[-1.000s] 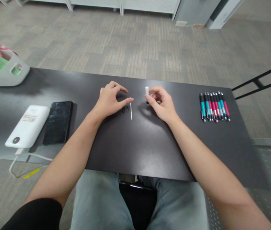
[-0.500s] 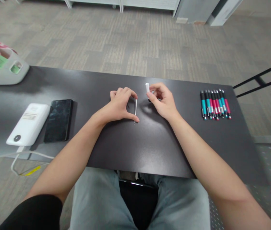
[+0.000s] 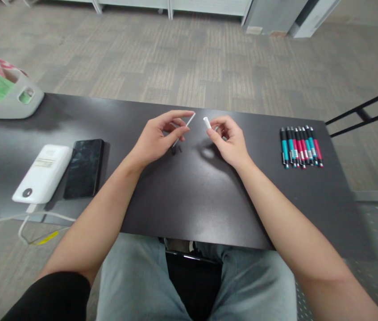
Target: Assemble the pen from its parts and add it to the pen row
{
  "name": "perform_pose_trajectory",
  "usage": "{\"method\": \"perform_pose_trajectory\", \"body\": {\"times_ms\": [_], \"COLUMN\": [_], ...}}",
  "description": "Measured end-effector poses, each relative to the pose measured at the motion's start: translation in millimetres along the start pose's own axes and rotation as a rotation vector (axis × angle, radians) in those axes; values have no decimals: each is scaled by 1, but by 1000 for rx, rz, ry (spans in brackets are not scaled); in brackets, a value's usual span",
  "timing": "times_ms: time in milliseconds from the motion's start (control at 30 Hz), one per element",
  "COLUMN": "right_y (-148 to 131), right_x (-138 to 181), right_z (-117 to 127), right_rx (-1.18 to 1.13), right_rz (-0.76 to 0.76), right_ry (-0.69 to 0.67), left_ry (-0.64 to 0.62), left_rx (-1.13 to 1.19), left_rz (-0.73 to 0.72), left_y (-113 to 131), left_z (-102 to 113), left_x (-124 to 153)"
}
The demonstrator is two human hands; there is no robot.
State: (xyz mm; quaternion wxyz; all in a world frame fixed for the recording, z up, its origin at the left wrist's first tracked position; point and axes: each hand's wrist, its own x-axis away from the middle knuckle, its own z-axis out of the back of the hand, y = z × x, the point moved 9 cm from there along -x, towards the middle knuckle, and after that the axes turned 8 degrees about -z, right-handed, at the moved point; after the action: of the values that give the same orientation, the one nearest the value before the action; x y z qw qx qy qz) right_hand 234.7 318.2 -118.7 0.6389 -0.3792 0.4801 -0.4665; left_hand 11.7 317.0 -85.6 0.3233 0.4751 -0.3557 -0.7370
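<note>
My left hand (image 3: 157,138) pinches a thin white pen refill (image 3: 186,124) between thumb and forefinger, lifted off the black table (image 3: 189,196) and pointing up to the right. My right hand (image 3: 229,140) is closed on a short white pen barrel (image 3: 206,122), its open end turned toward the refill's tip. A small gap separates the two parts. Two small black pen pieces (image 3: 176,150) lie on the table just below my left fingers.
A row of several teal and pink pens (image 3: 301,146) lies at the right. At the left lie a black phone (image 3: 84,167) and a white power bank (image 3: 42,173) with a cable. A grey basket (image 3: 4,96) sits far left. Black chair rails (image 3: 363,113) stand right.
My left hand picked the white refill up off the table and raised it toward the barrel. My right hand tilted the barrel leftward to meet it.
</note>
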Motion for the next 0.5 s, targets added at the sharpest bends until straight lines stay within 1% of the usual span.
{"method": "perform_pose_trajectory", "body": {"times_ms": [100,200,300,500], "right_y": [-5,-10,-11,-16], "right_x": [0,1,2,4], "right_z": [3,5,4,2], "right_rx": [63,120,172,240], "right_rz": [56,94,99,141], "right_ry": [24,41,27,4], "left_ry": [155,192,150,4], "left_rx": [-63,-122,-147,-195], "left_rz": [-60,-76,-60,-43], "left_y": [-1,1,5,11], "left_z": [22,29,25,15], "left_x": [-4,-4,-3,-3]}}
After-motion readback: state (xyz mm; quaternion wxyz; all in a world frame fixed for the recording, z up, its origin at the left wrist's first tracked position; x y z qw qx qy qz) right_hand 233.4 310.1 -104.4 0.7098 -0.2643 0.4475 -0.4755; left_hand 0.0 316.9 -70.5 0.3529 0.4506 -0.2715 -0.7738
